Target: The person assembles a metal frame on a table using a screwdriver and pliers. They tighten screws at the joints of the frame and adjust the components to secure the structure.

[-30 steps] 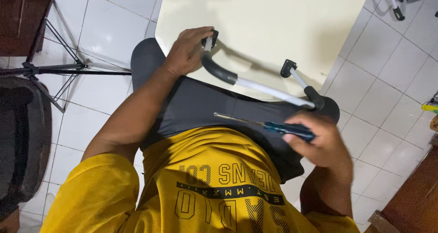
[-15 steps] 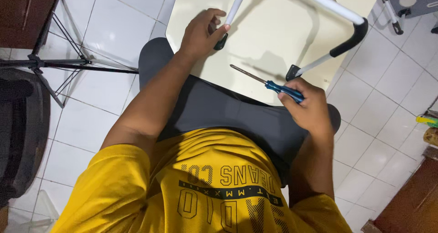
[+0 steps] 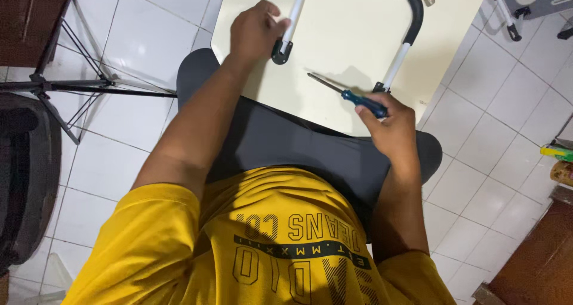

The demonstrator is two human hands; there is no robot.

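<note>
I see left hand (image 3: pixel 255 31) gripping white tube leg (image 3: pixel 296 11) near board's (image 3: pixel 352 36) left edge | right hand (image 3: pixel 391 129) clasping blue screwdriver (image 3: pixel 352 97) at near edge

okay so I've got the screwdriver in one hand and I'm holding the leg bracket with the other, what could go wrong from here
1. The cream board rests on your lap and overhangs the tiled floor, so pressing on it may tip or slide it.
2. The screwdriver tip points toward your left hand at the black bracket; a slip could jab the fingers.
3. The right hand grips only the end of the handle, so control may be poor.
</note>
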